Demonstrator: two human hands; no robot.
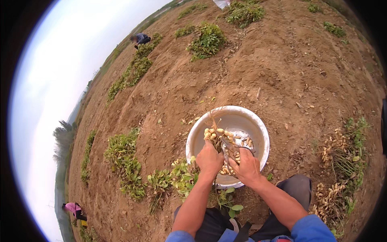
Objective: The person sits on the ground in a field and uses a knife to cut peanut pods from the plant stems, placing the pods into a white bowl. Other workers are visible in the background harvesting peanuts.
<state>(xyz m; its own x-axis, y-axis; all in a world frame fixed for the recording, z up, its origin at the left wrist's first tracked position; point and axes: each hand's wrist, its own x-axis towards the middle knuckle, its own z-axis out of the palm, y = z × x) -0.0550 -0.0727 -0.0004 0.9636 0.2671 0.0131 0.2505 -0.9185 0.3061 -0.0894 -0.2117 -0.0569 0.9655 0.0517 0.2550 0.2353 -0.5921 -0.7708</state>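
Over the white basin [265, 139] we go, the left hand [210, 158] clamped round a peanut plant [217, 143], pods [210, 134] bunched just beyond the fist, the right hand [247, 165] close beside, gripping dark scissors [230, 147] whose tips are hard to make out, the gripped stretch hidden by fingers!

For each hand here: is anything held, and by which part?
The left hand grips a peanut plant by its stems, just below the pod cluster; the right hand holds scissors by the looped handles.
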